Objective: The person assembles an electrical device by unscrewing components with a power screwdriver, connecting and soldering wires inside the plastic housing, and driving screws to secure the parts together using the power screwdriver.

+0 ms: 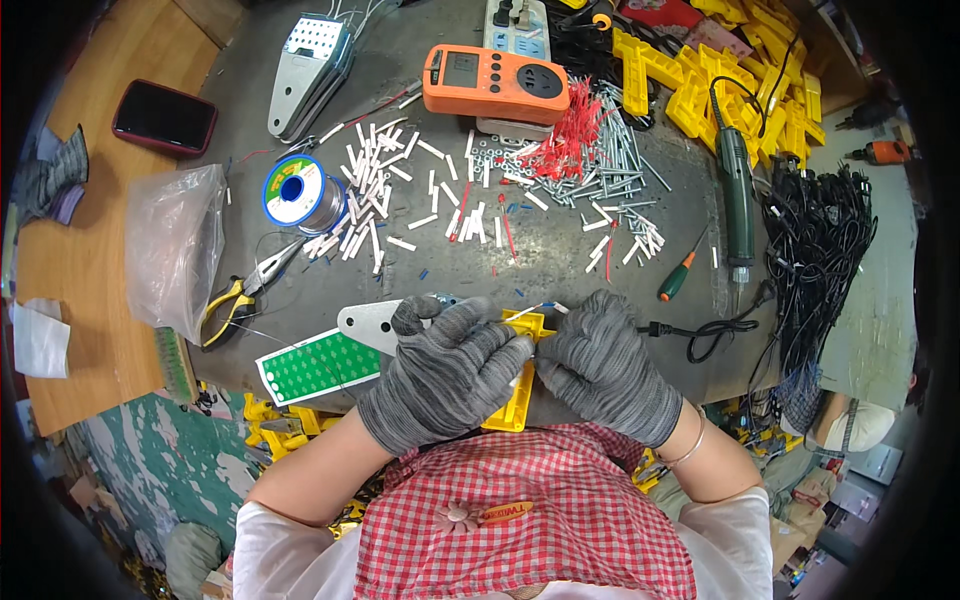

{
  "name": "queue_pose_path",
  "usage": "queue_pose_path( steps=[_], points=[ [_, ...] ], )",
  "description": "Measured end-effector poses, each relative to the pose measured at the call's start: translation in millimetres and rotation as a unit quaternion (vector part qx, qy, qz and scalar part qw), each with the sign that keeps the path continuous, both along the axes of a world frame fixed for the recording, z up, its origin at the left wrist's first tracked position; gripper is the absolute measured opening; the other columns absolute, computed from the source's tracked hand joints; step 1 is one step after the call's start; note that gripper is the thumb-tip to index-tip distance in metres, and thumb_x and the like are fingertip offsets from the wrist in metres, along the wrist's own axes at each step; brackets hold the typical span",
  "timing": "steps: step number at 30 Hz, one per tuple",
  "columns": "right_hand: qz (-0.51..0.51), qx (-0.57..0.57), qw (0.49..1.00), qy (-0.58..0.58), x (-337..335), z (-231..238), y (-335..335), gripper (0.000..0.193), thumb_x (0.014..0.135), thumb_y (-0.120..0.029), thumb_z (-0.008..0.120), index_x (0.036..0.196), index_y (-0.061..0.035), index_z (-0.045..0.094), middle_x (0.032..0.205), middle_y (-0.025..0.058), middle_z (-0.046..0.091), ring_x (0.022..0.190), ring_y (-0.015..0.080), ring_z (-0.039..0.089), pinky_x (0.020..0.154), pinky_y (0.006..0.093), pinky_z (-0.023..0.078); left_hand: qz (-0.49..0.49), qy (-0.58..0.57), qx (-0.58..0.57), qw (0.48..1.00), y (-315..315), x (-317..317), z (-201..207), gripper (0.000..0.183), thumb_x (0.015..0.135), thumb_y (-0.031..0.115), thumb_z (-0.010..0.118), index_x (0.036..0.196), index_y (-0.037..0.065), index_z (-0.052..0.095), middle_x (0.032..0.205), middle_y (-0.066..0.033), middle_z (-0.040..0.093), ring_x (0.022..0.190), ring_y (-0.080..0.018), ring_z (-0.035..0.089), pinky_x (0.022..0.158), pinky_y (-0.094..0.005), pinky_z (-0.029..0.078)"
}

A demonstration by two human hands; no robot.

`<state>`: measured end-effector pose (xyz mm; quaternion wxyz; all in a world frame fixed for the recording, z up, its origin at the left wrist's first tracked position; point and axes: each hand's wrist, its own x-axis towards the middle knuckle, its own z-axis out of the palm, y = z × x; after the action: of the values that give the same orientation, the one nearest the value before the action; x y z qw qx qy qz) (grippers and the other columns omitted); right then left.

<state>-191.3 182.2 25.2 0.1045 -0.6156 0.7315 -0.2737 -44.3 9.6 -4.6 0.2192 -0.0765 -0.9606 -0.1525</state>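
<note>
Near the front edge of the table, my left hand [440, 372], in a grey knit glove, is closed on a yellow plastic housing [514, 412]. My right hand [608, 372], gloved alike, has its fingers pinched together against the housing's right side; what lies between them is hidden. A short wire with white and blue sleeving [541, 307] sticks up over the housing's far end. Beside my left hand are a grey metal plate [362, 322] with holes and a green circuit board [318, 366], both partly covered by the glove.
Beyond my hands lie many white sleeves [375, 190], a solder spool [296, 193], screws [610, 170] and an orange power meter [495, 84]. Pliers [240, 295] lie left; a small screwdriver [678, 277], an electric screwdriver [737, 190] and black cables [815, 230] lie right. Yellow housings [700, 85] are heaped far right.
</note>
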Motion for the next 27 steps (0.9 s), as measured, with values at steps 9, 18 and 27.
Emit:
queue_pose_path(
  steps=[9, 18, 27],
  points=[
    [-0.024, -0.022, 0.995, -0.096, -4.4, 11.5, -1.6, 0.024, 0.073, -0.010, 0.073, 0.096, -0.0091, 0.066, 0.090, 0.0078, 0.063, 0.081, 0.0284, 0.054, 0.081, 0.0421, 0.042, -0.011, -0.035, 0.120, 0.992, -1.1, -0.2, 4.5, 0.026, 0.073, 0.024, 0.072, 0.098, 0.014, 0.071, 0.089, -0.0031, 0.069, 0.093, -0.0292, 0.062, 0.087, -0.0539, 0.035],
    [-0.056, -0.032, 0.997, -0.047, 2.6, 7.2, -1.9, 0.018, 0.078, -0.009, 0.068, 0.095, -0.0073, 0.066, 0.083, 0.0073, 0.062, 0.079, 0.0286, 0.055, 0.077, 0.0420, 0.043, -0.002, -0.047, 0.209, 0.977, -2.1, -1.0, 5.6, 0.029, 0.077, 0.026, 0.070, 0.102, 0.012, 0.069, 0.093, -0.0087, 0.069, 0.098, -0.0366, 0.060, 0.089, -0.0558, 0.035],
    [-0.047, -0.062, 0.996, -0.031, 2.8, 10.0, -6.5, 0.019, 0.069, -0.008, 0.074, 0.086, -0.0082, 0.066, 0.077, 0.0054, 0.063, 0.073, 0.0277, 0.056, 0.070, 0.0425, 0.044, 0.018, -0.054, 0.175, 0.983, -0.8, -2.2, 11.7, 0.026, 0.079, 0.019, 0.072, 0.104, 0.011, 0.069, 0.092, -0.0066, 0.069, 0.094, -0.0304, 0.059, 0.092, -0.0492, 0.036]
  ],
)
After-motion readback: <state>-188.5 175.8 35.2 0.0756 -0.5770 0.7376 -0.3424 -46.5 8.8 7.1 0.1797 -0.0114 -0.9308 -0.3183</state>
